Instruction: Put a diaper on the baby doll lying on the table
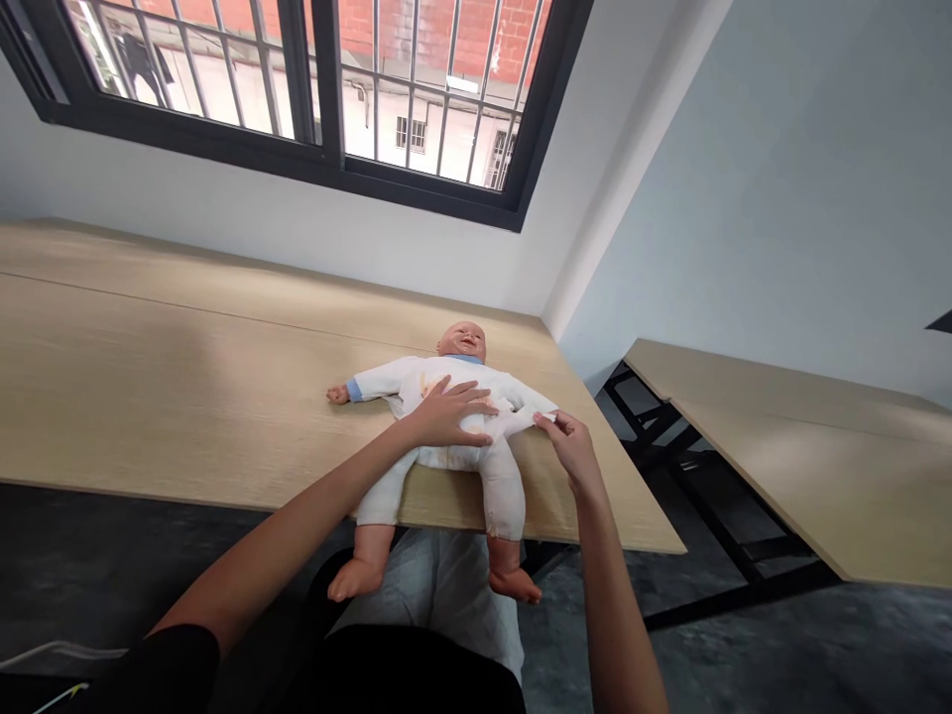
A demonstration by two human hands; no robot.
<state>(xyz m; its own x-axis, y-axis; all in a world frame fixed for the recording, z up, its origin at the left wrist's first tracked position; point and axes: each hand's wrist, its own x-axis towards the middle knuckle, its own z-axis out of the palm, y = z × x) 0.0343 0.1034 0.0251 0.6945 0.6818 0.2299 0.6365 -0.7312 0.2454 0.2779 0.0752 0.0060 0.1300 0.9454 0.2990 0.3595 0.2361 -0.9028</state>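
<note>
Two bare hands are positioned at the centre of the frame, both in contact with the clothing of a baby doll. Left hand: laid palm down across the torso, fingers spread wide. Right hand: thumb and fingers pinched together on white fabric, which is drawn toward the right of the frame. Whether this fabric is part of the sleeve cannot be determined.

The doll lies face up on a wooden table, head toward the top of the frame. Its lower legs extend past the front edge, above the person's trousers. The right hand is near the table's slanting right edge, with a narrow strip of tabletop between. The widest stretch of tabletop runs to the left of the frame.

Both forearms cross the front edge. At right, a gap with black metal legs separates the first table from a second table. A wall and a barred window bound the far side at upper left and centre. A pale cable runs at lower left.
</note>
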